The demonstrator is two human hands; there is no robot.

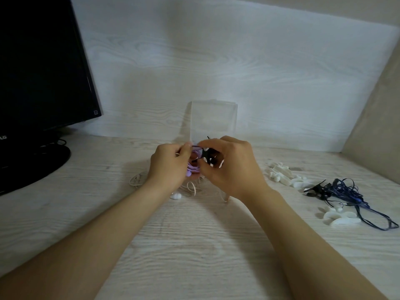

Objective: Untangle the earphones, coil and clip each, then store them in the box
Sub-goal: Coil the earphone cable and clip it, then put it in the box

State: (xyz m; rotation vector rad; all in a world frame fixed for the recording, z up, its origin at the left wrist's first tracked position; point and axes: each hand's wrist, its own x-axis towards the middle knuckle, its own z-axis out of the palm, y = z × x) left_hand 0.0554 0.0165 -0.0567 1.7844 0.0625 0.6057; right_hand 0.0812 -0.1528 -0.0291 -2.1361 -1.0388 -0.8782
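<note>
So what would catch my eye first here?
Two hands meet at the centre of the desk: the left hand holds a coil of purple earphones while the right hand pinches a black clip against it. To the right lies a tangle of dark blue earphones; a black monitor looms far left.

2 hands show, left hand (170,167) and right hand (232,169); 1 clear box (213,118); 1 monitor (43,72); 3 earphone sets: purple earphones (191,168), blue earphones (346,191), white earphones (136,179); at least 1 black clip (206,156); white clips (281,172) are too blurred to count
</note>
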